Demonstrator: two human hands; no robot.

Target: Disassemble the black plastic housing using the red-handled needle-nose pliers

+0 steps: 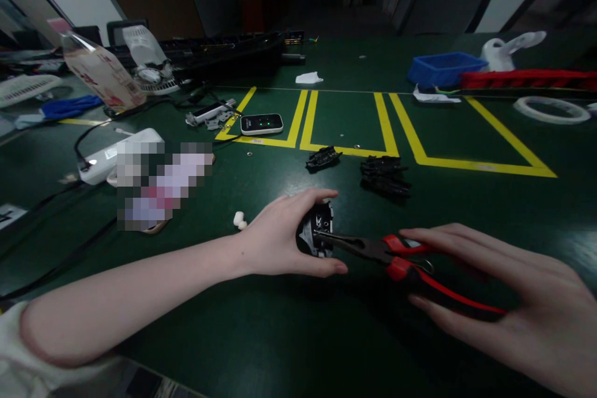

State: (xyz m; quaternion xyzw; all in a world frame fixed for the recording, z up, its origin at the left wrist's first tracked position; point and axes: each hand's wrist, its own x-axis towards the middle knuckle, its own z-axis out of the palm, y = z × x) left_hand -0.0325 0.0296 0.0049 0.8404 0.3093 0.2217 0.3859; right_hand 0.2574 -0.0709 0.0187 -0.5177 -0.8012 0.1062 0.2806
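Between the thumb and fingers of my left hand [280,236] sits a small black-and-silver part [323,224], low over the green table [289,336]. My right hand [504,292] is wrapped round the red-and-black handles of long-nose pliers [396,255]. The pliers' jaws point left, and their tips reach the face of the part; whether they pinch anything there is too small to tell. Just beyond my hands lie a black plastic piece [323,158] and a cluster of similar black pieces [385,175]. Two small white earbuds [239,219] rest beside my left wrist.
To the left are a blurred-out phone [172,189], a white power strip [121,152] with cables and a tilted bottle [97,68]. A small black-faced device [262,124] lies within yellow tape lines [345,149]. Farther right stand a blue bin [443,68] and a tape roll [551,110].
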